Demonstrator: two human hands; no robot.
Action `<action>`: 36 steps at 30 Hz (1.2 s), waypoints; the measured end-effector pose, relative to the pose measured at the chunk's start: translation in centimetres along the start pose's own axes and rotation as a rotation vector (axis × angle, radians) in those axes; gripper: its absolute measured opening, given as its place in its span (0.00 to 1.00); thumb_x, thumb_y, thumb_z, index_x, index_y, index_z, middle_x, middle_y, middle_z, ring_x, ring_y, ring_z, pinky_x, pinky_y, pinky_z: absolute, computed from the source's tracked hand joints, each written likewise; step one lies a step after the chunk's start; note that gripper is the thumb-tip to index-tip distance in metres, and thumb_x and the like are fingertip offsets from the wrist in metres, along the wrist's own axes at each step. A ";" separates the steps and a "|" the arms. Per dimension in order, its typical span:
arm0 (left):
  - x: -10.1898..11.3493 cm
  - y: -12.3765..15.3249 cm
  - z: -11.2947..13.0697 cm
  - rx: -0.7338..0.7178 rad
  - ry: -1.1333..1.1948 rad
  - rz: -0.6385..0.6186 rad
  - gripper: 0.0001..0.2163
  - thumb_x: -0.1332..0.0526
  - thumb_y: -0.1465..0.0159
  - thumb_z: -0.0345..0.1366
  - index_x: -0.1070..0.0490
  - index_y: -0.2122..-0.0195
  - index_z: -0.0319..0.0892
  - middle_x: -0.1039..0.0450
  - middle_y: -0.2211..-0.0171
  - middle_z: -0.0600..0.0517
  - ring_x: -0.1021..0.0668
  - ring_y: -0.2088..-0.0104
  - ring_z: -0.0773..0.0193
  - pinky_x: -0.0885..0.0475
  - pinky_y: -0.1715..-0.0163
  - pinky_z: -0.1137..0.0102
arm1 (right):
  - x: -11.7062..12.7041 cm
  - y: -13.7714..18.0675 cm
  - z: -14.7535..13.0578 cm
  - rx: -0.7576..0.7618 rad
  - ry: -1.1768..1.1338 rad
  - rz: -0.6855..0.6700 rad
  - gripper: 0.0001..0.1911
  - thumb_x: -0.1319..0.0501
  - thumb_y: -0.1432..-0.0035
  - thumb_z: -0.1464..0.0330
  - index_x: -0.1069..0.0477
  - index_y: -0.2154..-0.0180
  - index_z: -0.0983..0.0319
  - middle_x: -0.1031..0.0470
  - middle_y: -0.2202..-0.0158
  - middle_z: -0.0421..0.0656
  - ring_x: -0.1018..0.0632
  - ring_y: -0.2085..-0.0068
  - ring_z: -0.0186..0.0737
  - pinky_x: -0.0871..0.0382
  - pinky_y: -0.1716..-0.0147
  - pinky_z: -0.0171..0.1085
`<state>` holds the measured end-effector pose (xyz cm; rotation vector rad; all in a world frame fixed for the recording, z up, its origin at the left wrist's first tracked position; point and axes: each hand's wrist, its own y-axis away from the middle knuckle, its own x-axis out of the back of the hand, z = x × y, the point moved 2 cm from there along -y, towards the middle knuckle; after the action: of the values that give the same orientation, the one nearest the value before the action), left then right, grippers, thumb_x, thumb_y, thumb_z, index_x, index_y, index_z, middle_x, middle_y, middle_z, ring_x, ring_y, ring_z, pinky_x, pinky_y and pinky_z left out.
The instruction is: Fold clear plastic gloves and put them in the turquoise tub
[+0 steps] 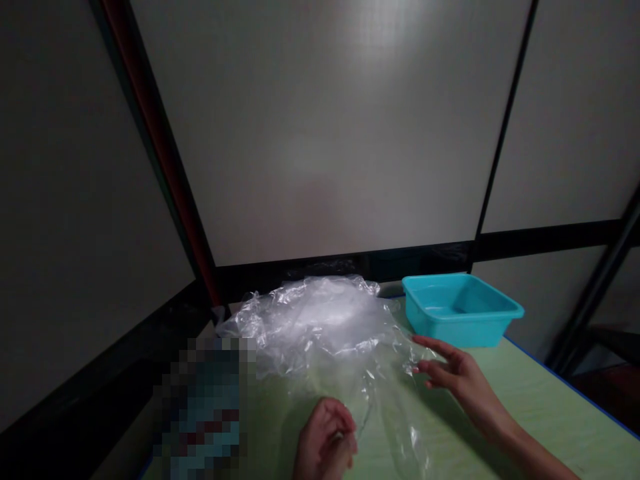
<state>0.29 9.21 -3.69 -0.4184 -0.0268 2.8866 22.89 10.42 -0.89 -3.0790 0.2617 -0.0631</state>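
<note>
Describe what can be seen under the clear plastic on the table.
The green tabletop shows through the thin front part of the clear plastic. Whatever lies beneath its bunched, whitish heap is hidden.

Your left hand (pixel 325 440) is curled near the crumpled clear plastic sheeting (pixel 325 320); right hand (pixel 457 373) loosely spread at its right edge, contact unclear. Turquoise rectangular plastic tub (pixel 463 330) sits behind, on pale-green tabletop (pixel 545 413).

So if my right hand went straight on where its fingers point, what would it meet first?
Most likely the crumpled clear plastic: your right hand points left toward its right side and may be touching it, though depth is hard to judge.
</note>
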 end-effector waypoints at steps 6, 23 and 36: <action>-0.6 1.1 1.4 -0.334 -0.543 -0.102 0.09 0.42 0.53 0.23 0.29 0.73 0.44 0.31 0.70 0.50 0.28 0.68 0.61 0.35 0.69 0.73 | 0.6 -0.3 1.0 0.062 0.395 -0.008 0.21 0.44 0.53 0.63 0.32 0.59 0.69 0.27 0.81 0.42 0.26 0.77 0.42 0.34 0.79 0.37; -2.5 3.1 1.7 -0.631 -1.215 -0.506 0.16 0.46 0.49 0.26 0.34 0.58 0.39 0.27 0.62 0.45 0.25 0.59 0.58 0.38 0.50 0.59 | -1.5 3.0 -1.6 0.737 1.063 -0.553 0.16 0.50 0.40 0.68 0.38 0.49 0.60 0.31 0.51 0.45 0.37 0.46 0.42 0.44 0.47 0.47; -0.1 0.8 -0.1 -0.351 -0.806 0.187 0.15 0.48 0.53 0.24 0.39 0.63 0.42 0.35 0.68 0.52 0.29 0.65 0.62 0.36 0.60 0.66 | -2.2 3.2 -0.7 0.681 1.063 -0.596 0.23 0.51 0.39 0.62 0.46 0.44 0.63 0.38 0.45 0.49 0.38 0.45 0.43 0.44 0.46 0.46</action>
<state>0.21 8.46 -3.85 0.7453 -0.6530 3.0146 20.14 7.58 -0.47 -2.0548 -0.5417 -1.4346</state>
